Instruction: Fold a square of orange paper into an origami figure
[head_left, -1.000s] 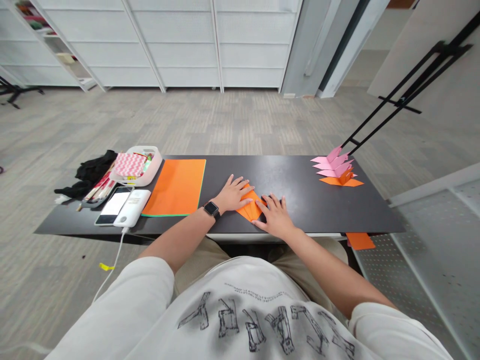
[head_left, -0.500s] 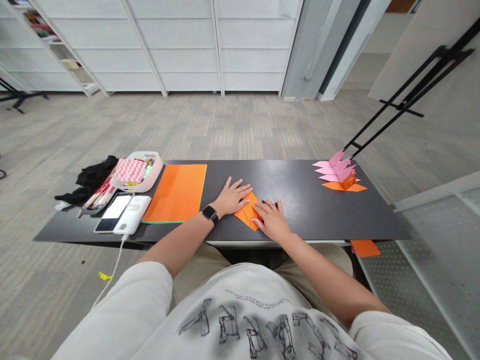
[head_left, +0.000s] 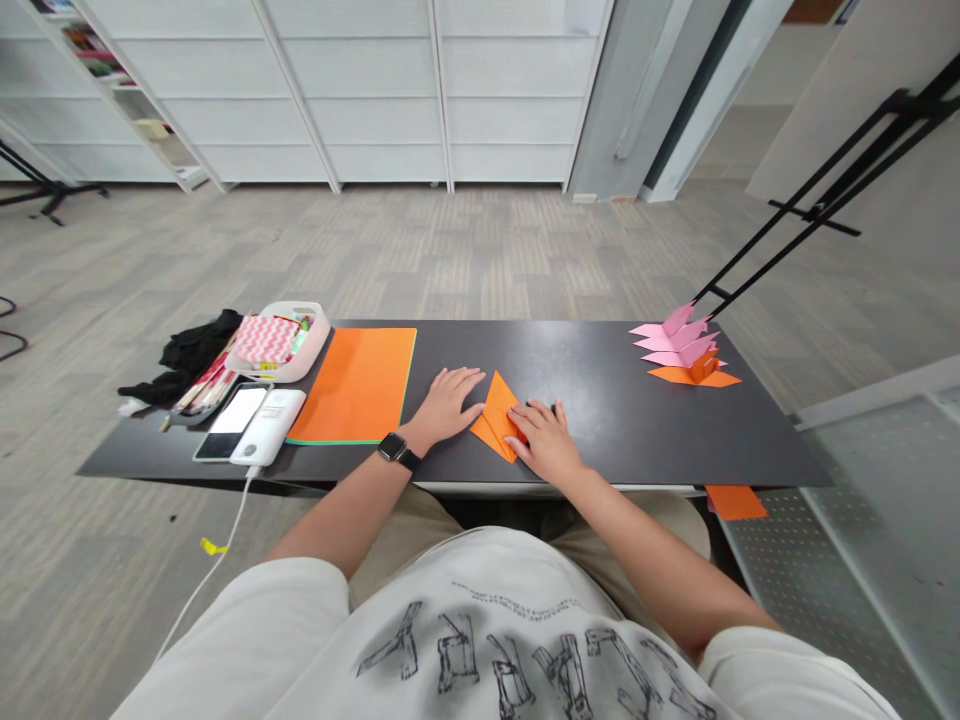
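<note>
A folded orange sheet of origami paper (head_left: 496,418) lies on the dark table in front of me, its pointed tip facing away. My right hand (head_left: 547,440) rests on the paper's right side, its fingers apart and pressing down, with thumb and index fingertips on the paper. Part of the paper is hidden beneath that hand. Just left of the paper, my left hand (head_left: 448,405) lies flat on the table, fingers stretched out and holding nothing; its thumb tip is close to the paper's left edge.
Left of my hands lies a stack of orange sheets (head_left: 360,385), a green edge showing. Farther left are a phone (head_left: 232,425), a white power bank (head_left: 268,428) with a cable, and a white basket (head_left: 319,335). Pink and orange folded paper birds (head_left: 684,345) stand at the right.
My left hand has come off the folded orange paper and shifted left onto the table, uncovering the upper tip. My right hand stays on the paper.
</note>
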